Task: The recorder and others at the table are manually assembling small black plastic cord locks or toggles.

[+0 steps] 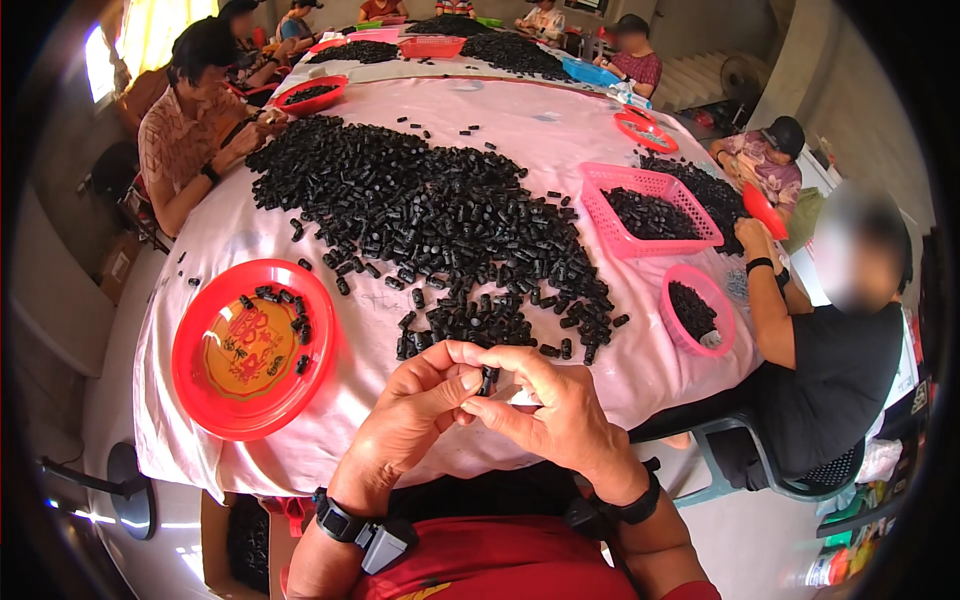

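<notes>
My left hand (422,398) and my right hand (556,408) meet in front of me at the near edge of the table. Their fingertips pinch one small black cylindrical plastic part (488,380) from both sides. Inside the curl of my right hand a small white thing (523,397) shows, too covered to name. Just beyond my fingers spreads a big pile of the same black parts (430,215). To the left lies a round red plate (190,350) with several black parts along its inner rim.
A pink basket (668,243) and a round pink bowl (728,325), both with black parts, stand at the right. Close by on the right sits a person in black (835,370). Several others work around the table. A box of black parts (215,540) is on the floor at left.
</notes>
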Demonstrator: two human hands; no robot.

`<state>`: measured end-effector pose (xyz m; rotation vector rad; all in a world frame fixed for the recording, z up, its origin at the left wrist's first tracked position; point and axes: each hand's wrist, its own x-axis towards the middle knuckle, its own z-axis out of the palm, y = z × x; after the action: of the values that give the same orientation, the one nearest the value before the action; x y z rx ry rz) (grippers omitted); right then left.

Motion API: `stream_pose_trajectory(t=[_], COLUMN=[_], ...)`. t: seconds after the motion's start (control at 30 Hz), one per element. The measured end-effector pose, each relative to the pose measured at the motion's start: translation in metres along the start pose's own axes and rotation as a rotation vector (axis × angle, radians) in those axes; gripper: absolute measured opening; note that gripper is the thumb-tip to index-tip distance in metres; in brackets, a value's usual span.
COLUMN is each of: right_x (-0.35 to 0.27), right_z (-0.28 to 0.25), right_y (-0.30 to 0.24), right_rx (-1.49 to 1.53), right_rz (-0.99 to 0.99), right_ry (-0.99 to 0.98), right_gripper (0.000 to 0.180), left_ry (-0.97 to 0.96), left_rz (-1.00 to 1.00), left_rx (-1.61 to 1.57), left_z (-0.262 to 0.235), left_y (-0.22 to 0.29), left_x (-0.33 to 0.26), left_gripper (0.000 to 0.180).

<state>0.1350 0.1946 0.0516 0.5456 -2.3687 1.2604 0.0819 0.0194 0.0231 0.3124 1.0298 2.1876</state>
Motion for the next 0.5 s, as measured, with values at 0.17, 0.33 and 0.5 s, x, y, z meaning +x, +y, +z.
stream_pose_trajectory(t=[0.17, 0.33, 0.5], right_x=[-0.005, -0.005, -0.01], right_z=[0.0, -0.003, 0.0], right_y=[0.004, 0.01, 0.014], right_rx=[-0.011, -0.03, -0.049], right_rz=[0.088, 0.089, 0.171], right_ry=[0.132, 0.301, 0.277], right_gripper=[0.039, 0.039, 0.037], left_ry=[0.095, -0.088, -0.329], left_rz=[0.448, 0.941, 1.391], left_rx=[0.389, 0.97, 1.055], left_z=[0.011, 0.032, 0.078], left_y=[0.003, 0.04, 0.049], left_x=[-0.003, -0.015, -0.046], left_gripper=[0.026, 0.025, 0.017])
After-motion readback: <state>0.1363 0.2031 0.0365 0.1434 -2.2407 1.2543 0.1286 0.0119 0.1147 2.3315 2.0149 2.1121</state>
